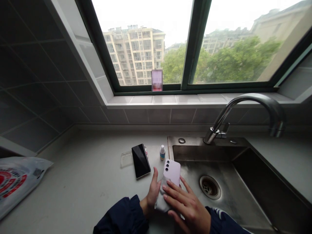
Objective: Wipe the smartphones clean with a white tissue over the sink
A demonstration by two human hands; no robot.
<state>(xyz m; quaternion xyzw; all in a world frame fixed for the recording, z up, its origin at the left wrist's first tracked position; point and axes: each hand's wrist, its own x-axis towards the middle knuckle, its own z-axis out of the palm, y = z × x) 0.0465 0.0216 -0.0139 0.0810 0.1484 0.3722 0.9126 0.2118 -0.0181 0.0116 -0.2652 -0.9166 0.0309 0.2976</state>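
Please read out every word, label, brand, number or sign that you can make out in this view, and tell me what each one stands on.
None of the text here can be read.
Plastic bag: red circular print and a QR code, too blurred to read.
Small dropper bottle: label too small to read.
Card on the windowsill: pixelated, unreadable.
Pale pink smartphone: no lettering visible on its back.

Steel sink [219,204], arched chrome faucet [246,97], printed plastic bag [19,185] on counter [73,195].
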